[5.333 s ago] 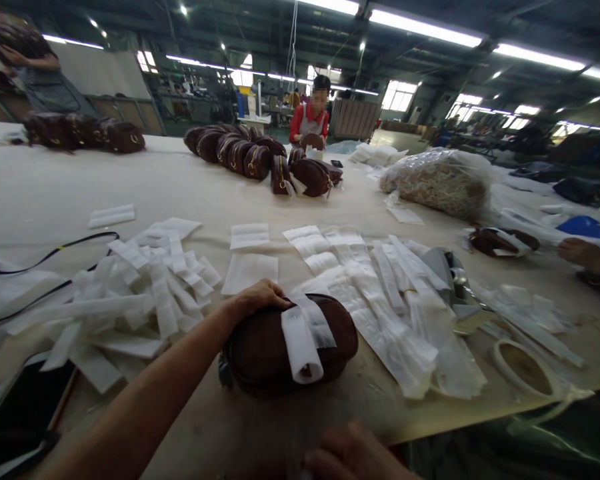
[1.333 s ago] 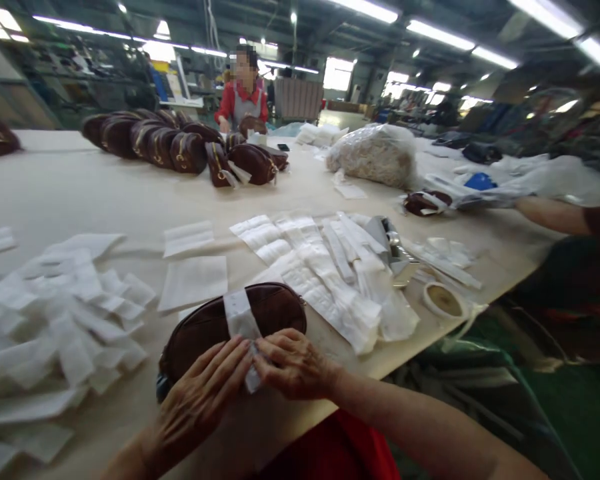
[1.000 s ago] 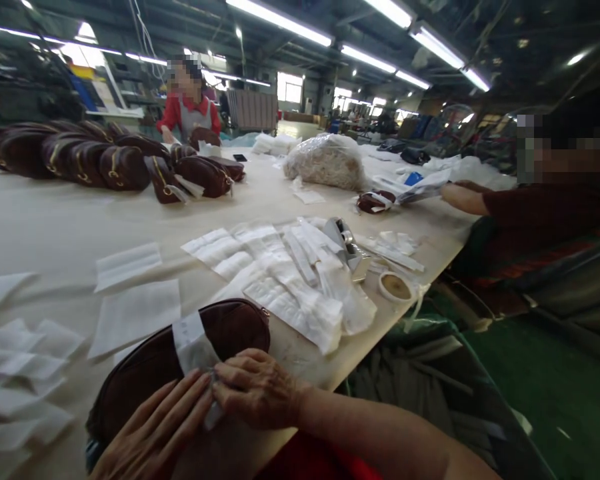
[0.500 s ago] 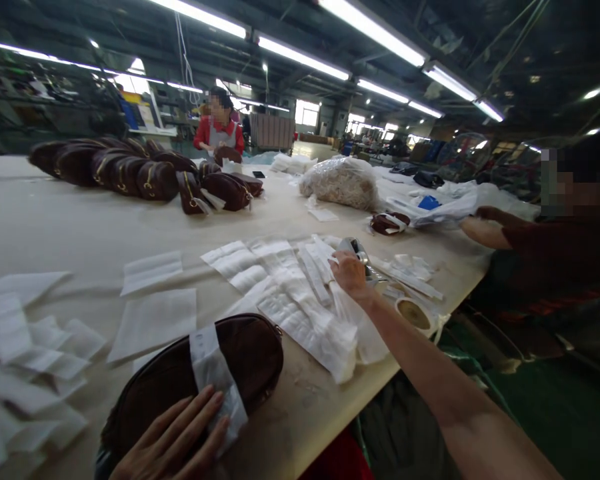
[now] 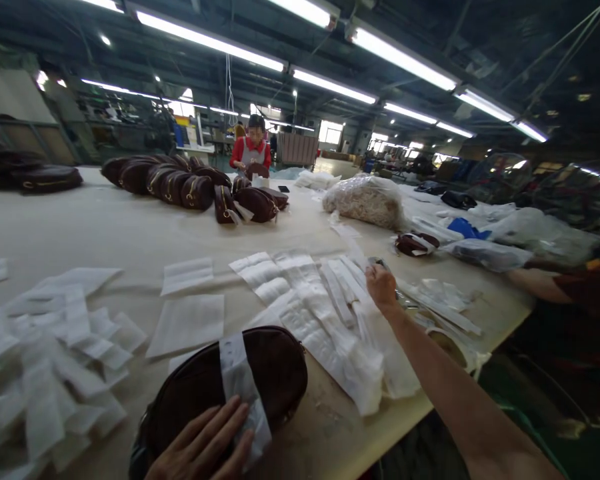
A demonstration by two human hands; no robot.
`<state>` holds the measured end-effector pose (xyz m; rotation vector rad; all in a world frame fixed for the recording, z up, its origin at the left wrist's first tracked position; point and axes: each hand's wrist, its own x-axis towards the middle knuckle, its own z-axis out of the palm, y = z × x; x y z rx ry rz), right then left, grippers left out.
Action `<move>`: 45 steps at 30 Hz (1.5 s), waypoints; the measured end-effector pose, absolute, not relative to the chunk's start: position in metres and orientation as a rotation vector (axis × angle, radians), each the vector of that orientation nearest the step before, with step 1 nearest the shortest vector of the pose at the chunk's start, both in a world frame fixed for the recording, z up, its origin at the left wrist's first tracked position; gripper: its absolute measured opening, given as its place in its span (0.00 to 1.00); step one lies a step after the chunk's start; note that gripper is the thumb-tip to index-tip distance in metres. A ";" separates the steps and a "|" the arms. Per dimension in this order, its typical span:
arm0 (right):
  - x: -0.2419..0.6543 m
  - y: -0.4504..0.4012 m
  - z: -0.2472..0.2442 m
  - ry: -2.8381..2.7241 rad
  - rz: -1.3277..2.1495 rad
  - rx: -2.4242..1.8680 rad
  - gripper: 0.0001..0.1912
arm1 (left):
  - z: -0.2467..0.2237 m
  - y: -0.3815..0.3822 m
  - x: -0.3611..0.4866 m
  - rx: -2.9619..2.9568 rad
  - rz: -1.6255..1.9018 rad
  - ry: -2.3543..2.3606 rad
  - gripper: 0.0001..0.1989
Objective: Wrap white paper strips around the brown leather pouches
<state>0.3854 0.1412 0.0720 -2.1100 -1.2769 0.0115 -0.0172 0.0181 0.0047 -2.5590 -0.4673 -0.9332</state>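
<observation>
My left hand (image 5: 207,440) lies flat with its fingers stretched on a dark brown leather bag (image 5: 275,363). It presses on the lower part of a white wrapping strip (image 5: 237,373) that crosses the bag's middle. Farther out, my right hand (image 5: 381,287) is closed, its fingers curled at a metal tape dispenser (image 5: 405,301) that it partly covers. What its fingertips grip is hidden. Between my hands, overlapping white packing strips (image 5: 320,313) are spread on the table.
Loose white sheets (image 5: 190,327) and a pile of white strips (image 5: 65,360) cover the left. Brown bags (image 5: 170,187) stand in a row farther back. A stuffed plastic bag (image 5: 363,200) and a small wrapped bag (image 5: 417,244) lie beyond. A co-worker (image 5: 253,150) stands across; another's arm (image 5: 540,283) reaches in from the right.
The view has swung left, so things sit farther right in the picture. My right hand has curled more tightly at the dispenser. My left hand stays on the bag.
</observation>
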 end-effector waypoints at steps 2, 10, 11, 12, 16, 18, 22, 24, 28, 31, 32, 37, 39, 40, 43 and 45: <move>0.372 0.114 0.070 -1.147 0.159 -1.892 0.23 | 0.005 0.017 -0.016 -2.559 -1.007 -0.482 0.19; 0.294 0.062 0.085 -0.736 0.819 -1.224 0.20 | 0.010 0.010 -0.020 -2.676 -0.939 -0.600 0.17; 0.287 0.058 0.088 -0.683 0.895 -1.177 0.19 | 0.012 0.009 -0.021 -2.685 -0.898 -0.592 0.18; 0.280 0.051 0.089 -0.645 0.956 -1.148 0.18 | 0.013 0.009 -0.021 -2.692 -0.863 -0.581 0.18; 0.260 0.011 0.083 -0.600 1.177 -1.136 0.17 | 0.018 0.008 -0.021 -2.679 -0.843 -0.571 0.16; 0.256 -0.001 0.079 -0.489 1.278 -1.107 0.17 | 0.020 0.008 -0.020 -2.675 -0.841 -0.569 0.15; 0.255 -0.010 0.072 -0.313 1.205 -1.113 0.20 | 0.020 0.009 -0.020 -2.679 -0.827 -0.550 0.15; 0.252 -0.021 0.065 -0.327 1.246 -1.184 0.20 | 0.020 0.011 -0.021 -2.695 -0.825 -0.557 0.15; 0.227 -0.058 0.044 -0.343 1.666 -1.295 0.19 | 0.024 0.016 -0.022 -2.754 -0.846 -0.594 0.14; 0.197 -0.070 0.032 -0.263 1.902 -1.212 0.18 | 0.033 0.020 -0.024 -2.842 -0.828 -0.651 0.15; 0.187 -0.068 0.030 -0.235 1.935 -1.187 0.18 | 0.036 0.021 -0.024 -2.875 -0.814 -0.674 0.16; 0.140 -0.043 0.028 -0.237 2.072 -1.111 0.14 | 0.046 0.026 -0.027 -3.025 -0.754 -0.747 0.20; 0.131 -0.037 0.030 -0.270 2.110 -1.107 0.13 | 0.047 0.027 -0.029 -3.068 -0.733 -0.759 0.20; 0.129 -0.035 0.030 -0.289 2.126 -1.122 0.12 | 0.048 0.027 -0.029 -3.077 -0.733 -0.752 0.20; 0.132 -0.032 0.030 -0.332 2.180 -1.191 0.09 | 0.052 0.024 -0.030 -3.074 -0.717 -0.670 0.18; 0.137 -0.029 0.026 -0.337 2.201 -1.215 0.10 | 0.054 0.020 -0.029 -3.060 -0.664 -0.608 0.17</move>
